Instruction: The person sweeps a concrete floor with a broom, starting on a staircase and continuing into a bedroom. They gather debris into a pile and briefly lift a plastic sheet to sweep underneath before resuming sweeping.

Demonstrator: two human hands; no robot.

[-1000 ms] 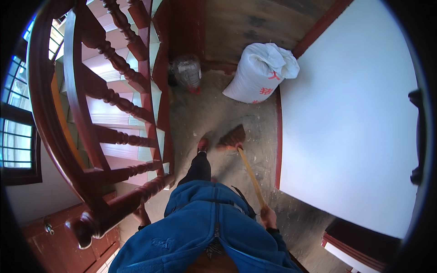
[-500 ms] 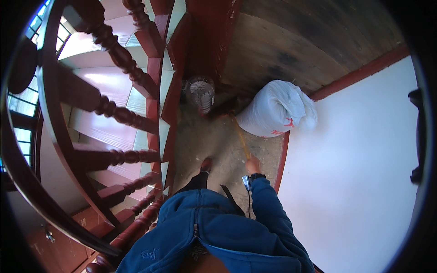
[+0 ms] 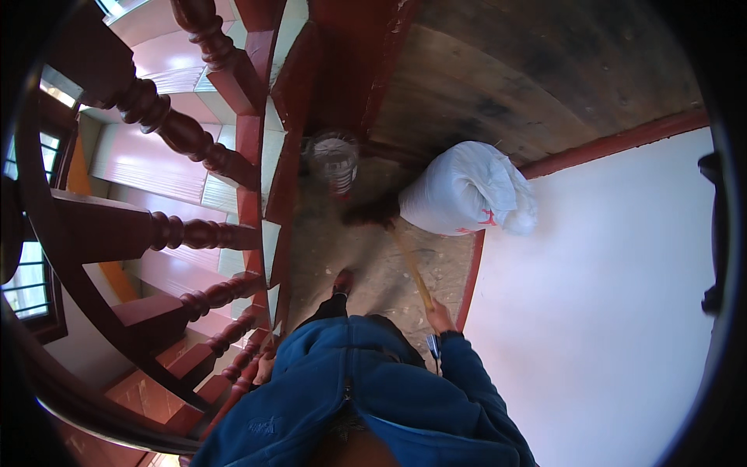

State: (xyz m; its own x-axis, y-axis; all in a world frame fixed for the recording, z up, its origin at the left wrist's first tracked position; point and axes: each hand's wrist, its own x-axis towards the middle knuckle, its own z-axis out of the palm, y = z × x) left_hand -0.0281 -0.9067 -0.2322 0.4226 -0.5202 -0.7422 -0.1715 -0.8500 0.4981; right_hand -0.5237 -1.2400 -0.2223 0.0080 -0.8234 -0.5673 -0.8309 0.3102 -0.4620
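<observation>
My right hand (image 3: 440, 317) is closed around the yellowish handle of a broom (image 3: 412, 268). The handle slants forward and left over the floor, and the dark broom head (image 3: 372, 213) is blurred, just left of the base of a stuffed white sack (image 3: 451, 191). Only a small part of my left hand (image 3: 264, 368) shows, low beside the red-brown balusters at my left. Its fingers are mostly hidden, so whether it grips one of them is not visible.
A large clear plastic bottle (image 3: 334, 162) stands in the far left corner. Turned wooden balusters (image 3: 179, 138) and tiled stairs (image 3: 148, 159) border the left. A white wall (image 3: 599, 288) rises at the right, wood boards (image 3: 513, 86) at the back. My shoe (image 3: 343, 281) is on the dusty floor.
The broom head has come nearer to me and slightly left, away from the back corner. My right hand has drawn back a little. My left hand has come into view by the balusters.
</observation>
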